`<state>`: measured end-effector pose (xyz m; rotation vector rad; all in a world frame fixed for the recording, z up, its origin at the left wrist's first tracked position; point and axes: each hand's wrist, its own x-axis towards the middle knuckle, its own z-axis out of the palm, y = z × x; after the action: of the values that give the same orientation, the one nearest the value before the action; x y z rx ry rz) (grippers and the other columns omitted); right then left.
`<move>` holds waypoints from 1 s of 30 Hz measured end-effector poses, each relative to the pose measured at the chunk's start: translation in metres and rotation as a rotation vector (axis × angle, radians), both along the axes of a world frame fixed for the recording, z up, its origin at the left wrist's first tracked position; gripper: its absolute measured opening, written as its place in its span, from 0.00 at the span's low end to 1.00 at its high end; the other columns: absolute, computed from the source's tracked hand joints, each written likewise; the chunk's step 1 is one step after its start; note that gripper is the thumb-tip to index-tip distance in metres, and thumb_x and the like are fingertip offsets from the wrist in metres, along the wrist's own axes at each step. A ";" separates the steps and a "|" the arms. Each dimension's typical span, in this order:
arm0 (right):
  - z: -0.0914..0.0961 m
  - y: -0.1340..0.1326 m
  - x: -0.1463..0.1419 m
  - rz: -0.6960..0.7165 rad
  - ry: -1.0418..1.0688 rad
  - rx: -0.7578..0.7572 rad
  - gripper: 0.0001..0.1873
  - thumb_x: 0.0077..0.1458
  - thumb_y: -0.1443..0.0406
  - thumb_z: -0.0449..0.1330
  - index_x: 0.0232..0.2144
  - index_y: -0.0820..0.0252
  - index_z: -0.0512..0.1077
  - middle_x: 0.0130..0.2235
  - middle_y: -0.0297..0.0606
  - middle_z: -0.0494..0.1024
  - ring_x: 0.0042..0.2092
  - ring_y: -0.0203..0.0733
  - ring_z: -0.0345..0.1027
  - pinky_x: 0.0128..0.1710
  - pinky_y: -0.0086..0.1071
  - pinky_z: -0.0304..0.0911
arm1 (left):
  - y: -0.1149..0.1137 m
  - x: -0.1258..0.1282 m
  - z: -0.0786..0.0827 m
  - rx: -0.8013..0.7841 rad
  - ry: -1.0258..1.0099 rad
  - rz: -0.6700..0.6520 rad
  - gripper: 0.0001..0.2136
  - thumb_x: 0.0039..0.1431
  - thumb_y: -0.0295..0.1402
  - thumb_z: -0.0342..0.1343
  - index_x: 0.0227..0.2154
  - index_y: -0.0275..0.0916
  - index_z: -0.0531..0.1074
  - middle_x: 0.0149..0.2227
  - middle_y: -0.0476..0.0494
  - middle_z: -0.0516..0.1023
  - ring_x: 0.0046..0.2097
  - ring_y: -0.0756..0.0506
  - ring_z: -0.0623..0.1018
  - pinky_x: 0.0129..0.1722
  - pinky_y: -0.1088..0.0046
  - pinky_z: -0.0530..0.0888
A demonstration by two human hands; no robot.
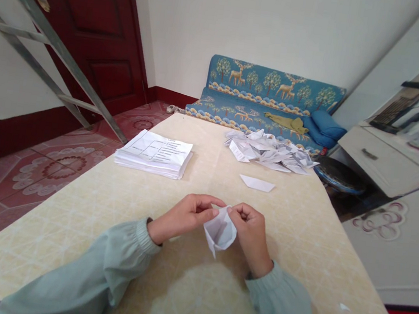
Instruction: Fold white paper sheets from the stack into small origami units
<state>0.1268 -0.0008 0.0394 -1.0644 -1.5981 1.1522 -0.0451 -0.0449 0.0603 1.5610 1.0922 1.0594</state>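
Observation:
My left hand (185, 216) and my right hand (251, 233) both pinch a small folded white paper piece (219, 231) between them, just above the yellowish table (292, 231). The paper bulges open like a pocket and ends in a point at the bottom. Fingers of both hands are closed on its upper edge. Both sleeves are pale green.
A stack of printed sheets (154, 153) lies at the table's left. One flat folded paper (257, 183) lies beyond my hands, and a heap of folded papers (270, 152) sits at the far edge. A blue sofa (264, 100), a stool (337, 175), a cabinet (384, 161) and a ladder (53, 46) surround the table.

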 end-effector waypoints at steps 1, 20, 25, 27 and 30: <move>0.000 0.002 0.002 0.008 0.013 -0.035 0.13 0.47 0.60 0.60 0.18 0.61 0.67 0.18 0.30 0.66 0.22 0.32 0.57 0.21 0.27 0.52 | 0.000 -0.001 0.002 0.010 0.006 -0.016 0.14 0.59 0.32 0.50 0.46 0.36 0.73 0.36 0.42 0.77 0.35 0.48 0.75 0.33 0.74 0.71; 0.000 0.008 0.007 0.081 -0.045 -0.048 0.10 0.47 0.63 0.60 0.18 0.63 0.69 0.17 0.29 0.66 0.21 0.32 0.56 0.21 0.26 0.51 | -0.002 -0.001 -0.002 0.471 0.437 -0.200 0.11 0.44 0.25 0.63 0.33 0.43 0.78 0.56 0.40 0.65 0.56 0.40 0.68 0.54 0.61 0.66; -0.001 0.009 0.009 0.130 0.051 -0.109 0.11 0.50 0.59 0.60 0.23 0.62 0.71 0.23 0.32 0.71 0.25 0.34 0.61 0.25 0.27 0.55 | 0.002 -0.006 -0.001 0.257 0.175 -0.247 0.12 0.43 0.29 0.66 0.34 0.39 0.76 0.42 0.43 0.75 0.44 0.44 0.75 0.47 0.67 0.71; 0.002 0.008 0.010 0.149 0.109 -0.084 0.12 0.52 0.57 0.58 0.30 0.61 0.73 0.24 0.32 0.71 0.26 0.34 0.62 0.25 0.26 0.55 | 0.003 -0.008 -0.001 0.185 0.112 -0.232 0.13 0.44 0.31 0.65 0.36 0.38 0.76 0.40 0.43 0.75 0.42 0.45 0.76 0.44 0.68 0.72; 0.007 0.006 0.012 0.252 0.164 -0.026 0.15 0.54 0.56 0.57 0.39 0.59 0.74 0.28 0.34 0.72 0.24 0.32 0.59 0.24 0.27 0.54 | 0.005 -0.010 -0.004 0.174 0.101 -0.215 0.10 0.46 0.31 0.65 0.34 0.37 0.76 0.39 0.43 0.75 0.43 0.44 0.75 0.45 0.68 0.71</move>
<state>0.1386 0.0054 0.0468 -0.7772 -1.6222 1.3929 -0.0549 -0.0398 0.0567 1.8429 0.8933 0.9578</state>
